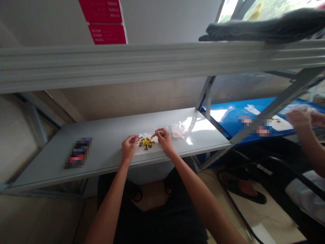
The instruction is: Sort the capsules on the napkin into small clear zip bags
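Note:
A small heap of yellow and dark brown pieces [147, 142] lies on a white sheet [140, 151] near the front of the grey shelf; the pieces are too small to name. At the heap's left edge is my left hand [130, 145], its thumb and fingers pinched together, with a small dark piece showing at the tips. My right hand [164, 138] is over the right side of the heap, thumb and forefinger closed at a small dark brown piece. Clear plastic bags [179, 130] lie just beyond my right hand.
A blurred-out phone-like object [78, 152] rests on the left of the grey shelf [106, 135]. An upper shelf beam [127, 64] crosses in front. At right, another person's hands [302, 118] are over a blue table [223, 115], past a slanting metal post [274, 101].

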`<state>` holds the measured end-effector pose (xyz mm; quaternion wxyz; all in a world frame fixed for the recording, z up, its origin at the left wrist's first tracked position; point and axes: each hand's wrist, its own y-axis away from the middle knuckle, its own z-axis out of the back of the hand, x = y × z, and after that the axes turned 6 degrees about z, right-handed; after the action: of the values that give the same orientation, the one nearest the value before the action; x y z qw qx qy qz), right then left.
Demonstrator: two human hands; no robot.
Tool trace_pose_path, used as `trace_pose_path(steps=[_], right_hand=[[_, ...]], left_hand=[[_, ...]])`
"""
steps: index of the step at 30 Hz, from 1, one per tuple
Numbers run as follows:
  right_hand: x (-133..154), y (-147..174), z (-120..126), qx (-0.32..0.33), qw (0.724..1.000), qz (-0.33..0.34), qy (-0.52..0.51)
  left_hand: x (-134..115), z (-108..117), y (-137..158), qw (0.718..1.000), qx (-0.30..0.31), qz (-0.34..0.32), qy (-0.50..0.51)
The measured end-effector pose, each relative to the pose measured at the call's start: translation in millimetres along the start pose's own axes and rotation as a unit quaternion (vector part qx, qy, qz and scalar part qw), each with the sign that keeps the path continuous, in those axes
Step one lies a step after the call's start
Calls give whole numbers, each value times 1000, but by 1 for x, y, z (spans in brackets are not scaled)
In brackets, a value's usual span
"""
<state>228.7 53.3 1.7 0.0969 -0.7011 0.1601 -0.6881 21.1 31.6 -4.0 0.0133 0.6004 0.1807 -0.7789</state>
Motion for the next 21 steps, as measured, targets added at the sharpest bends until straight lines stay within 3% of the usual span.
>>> trace_pose_path(steps=[3, 7, 13, 17, 21], right_hand=[[14, 2, 15, -55, 997, 20, 55], [28, -11, 60, -134, 977, 24, 164], [36, -33, 122, -113, 937, -62, 325], [51, -28, 114, -137, 871, 10, 471], [57, -28, 75, 12, 800, 101, 592]], left_hand=[[-4, 17, 2, 999, -3, -18, -51], [-1, 41, 5, 995, -22, -22, -95], [15, 46, 7, 997, -34, 26, -66], [18, 44, 6, 997, -27, 24, -70], [17, 45, 6, 996, -29, 24, -81]])
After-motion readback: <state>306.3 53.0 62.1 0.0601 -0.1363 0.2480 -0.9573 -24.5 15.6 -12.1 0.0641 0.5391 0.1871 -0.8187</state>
